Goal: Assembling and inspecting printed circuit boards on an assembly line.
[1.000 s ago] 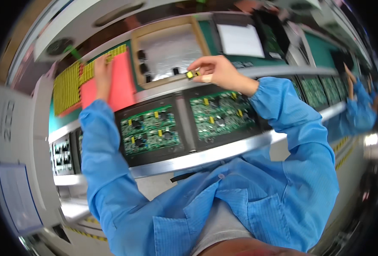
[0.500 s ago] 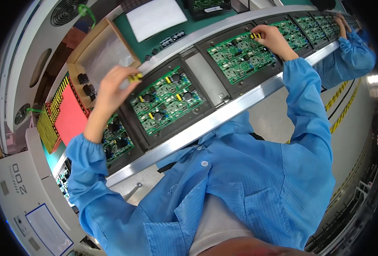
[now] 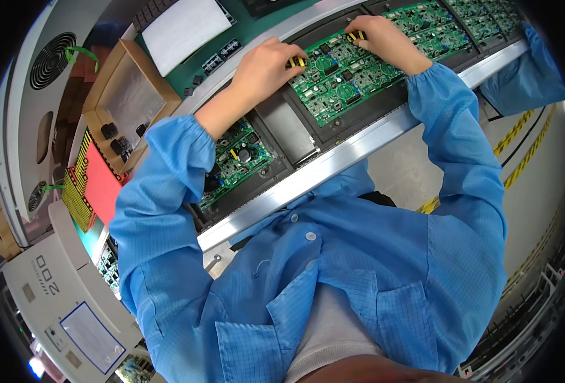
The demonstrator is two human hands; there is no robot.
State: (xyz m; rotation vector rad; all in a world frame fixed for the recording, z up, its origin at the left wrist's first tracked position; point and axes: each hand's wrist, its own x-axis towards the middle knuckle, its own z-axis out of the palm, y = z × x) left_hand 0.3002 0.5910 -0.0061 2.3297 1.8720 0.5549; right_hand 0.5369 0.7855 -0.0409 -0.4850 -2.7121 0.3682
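Yellow-and-black comps, 2 of them, small & blocky, one per hand, each partly hidden by the fingers. L comp (image 3: 297,62) at far L corner of the R-hand green PCB (image 3: 333,92); R comp (image 3: 355,36) above same PCB, toward its far edge. Can't tell if either touches the board.

L hand (image 3: 263,71): reaches in from L, thumb & forefinger pinched nearly closed, comp gripped at the tips. R hand (image 3: 386,42): thumb & forefinger likewise close tog., other fingers curled, comp between tips.

PCB: densely populated, chips, round white outlines; sits flat in blk carrier (image 3: 359,115). Near side, shiny metal rail (image 3: 352,143) runs L to R. Grey plate (image 3: 285,131) betw. this carrier & next one L; 2nd PCB (image 3: 250,163) there, partly under L forearm, w/ yellow part (image 3: 234,154) & round blk part (image 3: 245,154) on it.

Far side: green worktop (image 3: 255,30) w/ white sheet (image 3: 185,33), row of blk parts (image 3: 220,56) beside it. Far L: open cardboard box (image 3: 153,70), blk pieces & clear plastic inside; red sheet (image 3: 102,182) on yellow-black strips (image 3: 75,199) next to it.
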